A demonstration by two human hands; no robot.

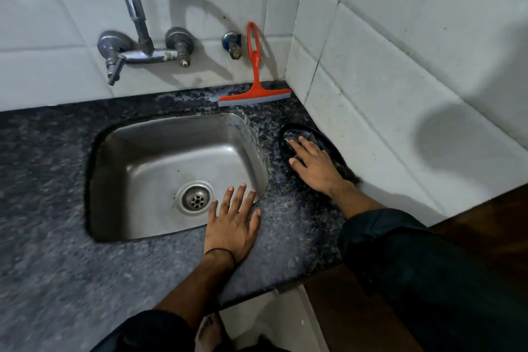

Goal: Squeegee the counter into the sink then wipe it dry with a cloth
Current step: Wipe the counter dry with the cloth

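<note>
A red squeegee [255, 66] leans upright against the tiled back wall, its grey blade resting on the dark speckled counter [288, 240] behind the steel sink [160, 151]. My left hand [233, 226] lies flat on the counter at the sink's front right corner, fingers spread and reaching over the rim, holding nothing. My right hand [314, 166] is down in a black oval tray [285, 138] by the right wall, with fingers and thumb around a dark grey cloth [313, 137] that lies in it. Most of the cloth is hidden under the hand.
A chrome tap [137, 17] with two valves juts from the wall above the sink, and a small blue valve [233, 44] sits beside the squeegee handle. White tiled walls meet at the back right corner. The counter's front edge ends near my right sleeve.
</note>
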